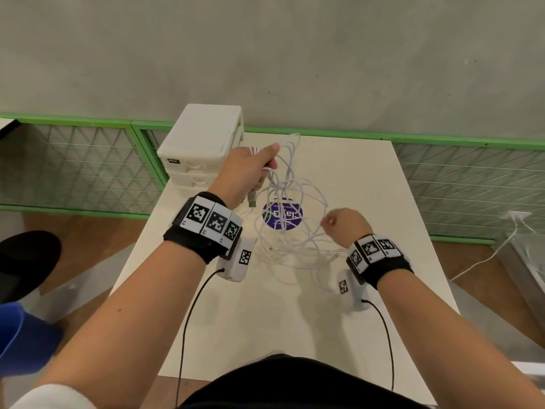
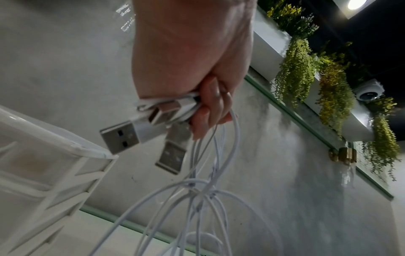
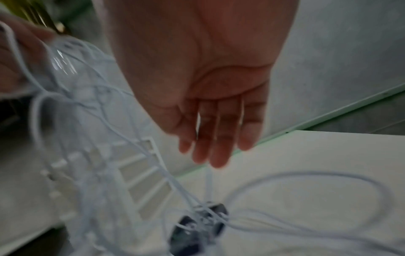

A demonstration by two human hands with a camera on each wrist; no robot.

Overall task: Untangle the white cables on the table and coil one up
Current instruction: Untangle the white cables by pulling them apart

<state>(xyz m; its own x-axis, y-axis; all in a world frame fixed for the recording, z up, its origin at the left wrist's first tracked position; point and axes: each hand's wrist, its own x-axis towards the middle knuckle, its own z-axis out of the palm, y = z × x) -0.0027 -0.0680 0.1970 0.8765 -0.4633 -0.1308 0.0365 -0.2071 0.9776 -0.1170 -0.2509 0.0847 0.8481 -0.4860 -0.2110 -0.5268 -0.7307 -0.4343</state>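
A tangle of thin white cables (image 1: 292, 208) hangs from my left hand (image 1: 256, 169) down onto the white table (image 1: 368, 187). That hand is raised over the table's far left and grips the cable ends in a fist. In the left wrist view its fingers (image 2: 208, 107) curl round the bundle, and silver USB plugs (image 2: 122, 136) stick out below. Lower and to the right, my right hand (image 1: 342, 224) hovers at the edge of the tangle. Its fingers (image 3: 214, 138) hang nearly straight, and one strand runs down from just behind the fingertips. A wide cable loop (image 3: 306, 175) lies flat on the table.
A white drawer unit (image 1: 203, 137) stands at the table's far left corner, close beside my left hand. A round purple sticker (image 1: 283, 216) lies under the tangle. Green mesh fencing (image 1: 88, 160) lines the wall. Another white cable (image 1: 486, 258) trails on the floor to the right.
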